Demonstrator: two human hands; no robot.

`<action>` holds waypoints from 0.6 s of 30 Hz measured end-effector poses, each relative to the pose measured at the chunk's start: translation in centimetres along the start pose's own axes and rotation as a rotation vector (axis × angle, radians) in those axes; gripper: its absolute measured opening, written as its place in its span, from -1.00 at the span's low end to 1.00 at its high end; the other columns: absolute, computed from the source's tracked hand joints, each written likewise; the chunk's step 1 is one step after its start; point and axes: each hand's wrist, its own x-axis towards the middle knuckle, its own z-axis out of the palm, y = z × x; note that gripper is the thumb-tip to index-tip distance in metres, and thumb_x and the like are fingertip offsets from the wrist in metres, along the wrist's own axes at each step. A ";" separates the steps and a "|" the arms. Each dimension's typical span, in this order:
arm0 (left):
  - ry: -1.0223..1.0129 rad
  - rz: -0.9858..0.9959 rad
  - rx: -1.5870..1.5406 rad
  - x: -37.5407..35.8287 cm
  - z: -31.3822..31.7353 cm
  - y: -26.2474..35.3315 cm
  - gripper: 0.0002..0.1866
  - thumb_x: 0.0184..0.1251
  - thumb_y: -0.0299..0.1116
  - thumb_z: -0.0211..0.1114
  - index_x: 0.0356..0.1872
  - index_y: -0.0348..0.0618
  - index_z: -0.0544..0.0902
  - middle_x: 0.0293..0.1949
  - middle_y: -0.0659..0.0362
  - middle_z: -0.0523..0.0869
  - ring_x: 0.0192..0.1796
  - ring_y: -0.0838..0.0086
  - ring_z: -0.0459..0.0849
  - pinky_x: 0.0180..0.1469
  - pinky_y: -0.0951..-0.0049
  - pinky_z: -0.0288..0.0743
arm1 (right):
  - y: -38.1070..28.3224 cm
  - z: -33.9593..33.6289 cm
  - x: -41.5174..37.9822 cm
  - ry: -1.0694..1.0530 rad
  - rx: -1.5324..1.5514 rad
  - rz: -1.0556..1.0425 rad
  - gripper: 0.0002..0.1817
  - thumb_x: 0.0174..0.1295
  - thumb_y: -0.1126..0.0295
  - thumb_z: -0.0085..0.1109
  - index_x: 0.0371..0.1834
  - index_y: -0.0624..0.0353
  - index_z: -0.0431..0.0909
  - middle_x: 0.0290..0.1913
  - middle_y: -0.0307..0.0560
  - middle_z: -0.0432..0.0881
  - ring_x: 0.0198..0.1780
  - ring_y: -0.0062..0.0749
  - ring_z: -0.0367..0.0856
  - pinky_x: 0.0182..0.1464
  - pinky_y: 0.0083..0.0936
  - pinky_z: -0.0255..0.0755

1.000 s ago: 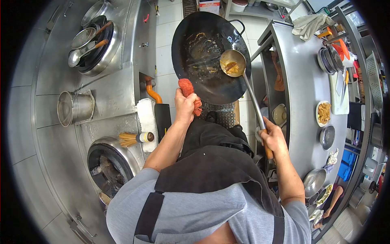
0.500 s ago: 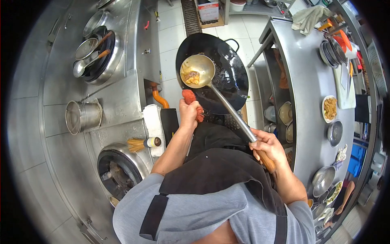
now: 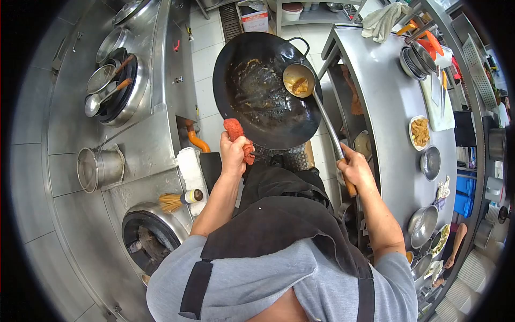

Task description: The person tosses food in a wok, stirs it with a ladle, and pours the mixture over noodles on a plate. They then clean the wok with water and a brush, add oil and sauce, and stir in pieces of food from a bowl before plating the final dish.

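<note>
My left hand is closed around a red cloth at the near left edge of a large black wok; any wok handle there is hidden under the cloth. The wok's inside is tilted toward me and shows oily brown residue. In my right hand is the wooden grip of a long metal ladle. Its bowl sits over the wok's right side and holds some brown, saucy food pieces.
On the right, a steel counter carries a dish of food, metal bowls and a white cutting board. To the left, the stove has a burner ring, a bamboo brush and a strainer pot. Another person's arm shows far right.
The ladle has moved right, from the wok's left side to its right side. The wok is tilted more toward me, showing its inside. My left hand has kept hold of the cloth.
</note>
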 end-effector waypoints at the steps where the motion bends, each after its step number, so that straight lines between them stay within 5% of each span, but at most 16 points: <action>1: -0.001 0.039 0.019 0.1 0.3 0.0 -0.71 0.01 -0.67 0.12 -0.21 -0.26 0.33 -0.44 0.13 0.49 -0.56 0.44 0.53 -0.53 0.44 0.52 | -0.1 0.1 -0.3 0.000 0.002 -0.001 -0.35 0.00 0.53 0.14 0.28 0.39 0.35 -0.45 0.02 0.60 -0.50 -0.51 0.55 -0.34 -0.50 0.46; 9: 0.084 0.202 0.299 2.8 0.3 -2.8 -0.66 -0.02 -0.69 0.16 -0.18 -0.26 0.31 -0.42 0.15 0.50 -0.57 0.53 0.51 -0.57 0.50 0.45 | -4.0 1.7 -5.1 -0.449 0.865 0.201 -0.30 0.06 0.55 0.13 0.36 0.43 0.22 -0.49 -0.07 0.58 -0.64 -0.50 0.52 -0.57 -0.62 0.40; 13: 0.191 0.039 0.293 2.2 1.5 -0.8 -0.73 -0.05 -0.64 0.19 -0.28 -0.30 0.35 -0.43 0.14 0.51 -0.58 0.53 0.50 -0.59 0.46 0.40 | -5.2 1.2 -6.8 -0.411 1.113 0.260 -0.34 0.07 0.53 0.18 0.32 0.43 0.29 -0.46 -0.06 0.57 -0.65 -0.49 0.50 -0.60 -0.63 0.38; 15: 0.044 -0.084 0.149 2.5 0.1 -0.5 -0.82 -0.06 -0.67 0.14 -0.42 -0.25 0.38 -0.62 0.17 0.46 -0.71 0.50 0.45 -0.68 0.44 0.35 | -4.6 1.1 -7.4 -0.396 1.198 0.237 -0.35 0.07 0.53 0.19 0.30 0.42 0.31 -0.45 -0.05 0.56 -0.66 -0.49 0.50 -0.61 -0.63 0.37; 18: -0.025 -0.140 0.119 0.4 -0.8 1.0 -0.87 -0.06 -0.62 0.12 -0.46 -0.20 0.39 -0.65 0.17 0.48 -0.68 0.43 0.50 -0.67 0.43 0.39 | -4.7 -0.3 -9.3 -0.338 1.215 0.243 -0.37 0.05 0.56 0.18 0.28 0.40 0.34 -0.44 -0.02 0.55 -0.68 -0.47 0.49 -0.64 -0.64 0.35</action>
